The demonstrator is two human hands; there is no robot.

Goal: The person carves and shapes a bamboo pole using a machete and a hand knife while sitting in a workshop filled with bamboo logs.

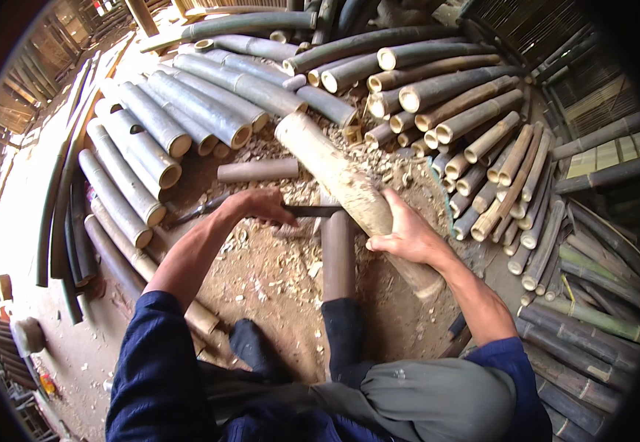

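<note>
My right hand [407,230] grips a thick, pale, scraped bamboo pole [335,173] that slants from the upper middle down toward my right knee. Its lower part rests across a short dark bamboo stump [337,254] standing between my legs. My left hand [255,206] is closed around the handle of a long dark knife [311,211], whose blade lies level and meets the pole just left of my right hand. The handle's tail pokes out to the left of my wrist.
Stacks of cut bamboo poles [187,110] lie to the left and behind, thinner tan ones [482,140] to the right, dark green ones [592,346] at lower right. Shavings [276,272] cover the dirt floor. A short loose piece [257,170] lies ahead.
</note>
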